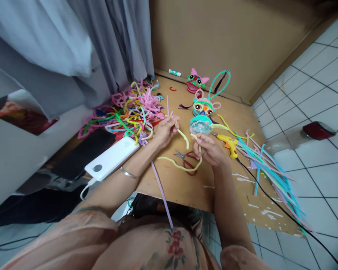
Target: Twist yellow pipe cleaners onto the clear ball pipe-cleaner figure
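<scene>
Two bare hands work above a brown tabletop. The left hand pinches a short pale-yellow fuzzy stem; the right hand, at four o'clock from it, pinches a longer pale-yellow stem near one end, the rest curving across red-handled scissors at the right hand's eight o'clock. At its three o'clock lies a yellow glue gun; at twelve, a decorated animal face. From the left hand, a colourful tangled heap sits at ten o'clock, a white power bank at eight
</scene>
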Demonstrator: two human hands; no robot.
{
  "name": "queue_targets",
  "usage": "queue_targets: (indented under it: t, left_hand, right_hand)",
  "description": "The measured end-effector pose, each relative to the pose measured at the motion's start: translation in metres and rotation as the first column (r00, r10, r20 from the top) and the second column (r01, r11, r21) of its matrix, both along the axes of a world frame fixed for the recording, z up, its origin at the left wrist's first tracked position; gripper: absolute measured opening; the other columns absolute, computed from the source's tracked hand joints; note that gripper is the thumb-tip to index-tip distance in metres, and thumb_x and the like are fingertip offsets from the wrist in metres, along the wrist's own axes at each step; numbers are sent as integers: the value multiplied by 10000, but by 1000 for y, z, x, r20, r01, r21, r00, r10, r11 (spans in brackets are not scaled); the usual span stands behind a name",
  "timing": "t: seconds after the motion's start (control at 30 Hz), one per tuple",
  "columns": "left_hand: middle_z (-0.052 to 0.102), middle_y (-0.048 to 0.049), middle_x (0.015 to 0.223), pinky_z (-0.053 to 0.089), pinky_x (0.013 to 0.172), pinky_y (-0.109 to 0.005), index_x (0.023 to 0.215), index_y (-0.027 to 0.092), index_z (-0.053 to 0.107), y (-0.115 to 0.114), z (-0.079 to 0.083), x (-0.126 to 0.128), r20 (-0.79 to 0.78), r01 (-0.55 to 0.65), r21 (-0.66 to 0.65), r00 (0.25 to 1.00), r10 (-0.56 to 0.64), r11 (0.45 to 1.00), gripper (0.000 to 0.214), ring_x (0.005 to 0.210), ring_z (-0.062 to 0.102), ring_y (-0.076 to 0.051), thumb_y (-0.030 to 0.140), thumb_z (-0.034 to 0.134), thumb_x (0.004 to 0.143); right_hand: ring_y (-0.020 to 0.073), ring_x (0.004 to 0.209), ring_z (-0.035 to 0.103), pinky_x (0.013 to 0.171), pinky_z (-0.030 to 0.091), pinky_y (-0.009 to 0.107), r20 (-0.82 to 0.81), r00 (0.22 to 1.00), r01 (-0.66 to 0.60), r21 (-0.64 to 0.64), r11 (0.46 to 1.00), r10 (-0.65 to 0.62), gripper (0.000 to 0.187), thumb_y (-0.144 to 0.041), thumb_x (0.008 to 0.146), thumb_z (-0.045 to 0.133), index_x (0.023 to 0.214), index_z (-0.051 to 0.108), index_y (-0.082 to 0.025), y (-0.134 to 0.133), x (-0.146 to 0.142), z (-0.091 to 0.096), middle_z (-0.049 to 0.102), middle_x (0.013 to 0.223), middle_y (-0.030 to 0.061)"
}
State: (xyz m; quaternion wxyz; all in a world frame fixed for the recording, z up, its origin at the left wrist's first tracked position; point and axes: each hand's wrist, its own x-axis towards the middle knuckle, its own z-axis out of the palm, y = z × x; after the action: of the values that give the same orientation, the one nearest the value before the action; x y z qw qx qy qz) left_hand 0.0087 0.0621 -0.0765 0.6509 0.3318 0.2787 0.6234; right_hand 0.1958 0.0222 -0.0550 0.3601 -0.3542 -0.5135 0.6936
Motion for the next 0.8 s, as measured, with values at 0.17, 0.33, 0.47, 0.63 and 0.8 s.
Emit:
queue_targets:
  t: [0.17,0.33,0.47,0.63,0.8]
  left_hand:
    - [631,-4,658,412,510,-156,848,123,629,-7,-2,5,-76,197,32,978,-194,980,286,513,531,-50,315,782,702]
    - [647,-10,675,417,520,-178,823,117,660,-7,-4,7,-137,208,75,971,-196,975,380,510,523,-51,374,840,608]
    - [619,9,628,387,508,-184,782,127,698,-7,-4,7,-233,175,114,962,-145,978,394,497,483,-48,423,847,569]
    - [616,7,619,375,510,-202,781,132,706,-11,-1,8,-352,171,133,929,-115,976,380,490,462,-59,438,823,590]
    - [581,8,597,398,544,-206,693,133,653,-11,-3,10,-415,136,223,909,-32,965,342,523,492,-74,453,771,662]
  right_hand:
    - [75,339,458,356,395,190,-11,997,75,-35,997,-76,346,-435,721,701,898,508,-210,2,-10,-8,591,502,-74]
    - [74,313,434,344,385,187,-16,996,91,-36,995,-92,363,-465,733,690,903,492,-214,1,-14,-11,585,474,-80]
    - [69,316,424,340,380,185,-37,991,130,-17,991,-130,369,-488,725,696,861,490,-214,0,-19,-11,582,470,-80]
    - [64,301,413,330,363,187,-17,993,120,-11,993,-120,351,-490,745,682,819,477,-215,-2,-21,-13,576,468,-81]
    - [58,339,441,368,378,185,-37,989,142,-48,989,-144,356,-440,699,743,820,506,-204,-2,-22,-16,569,487,-85]
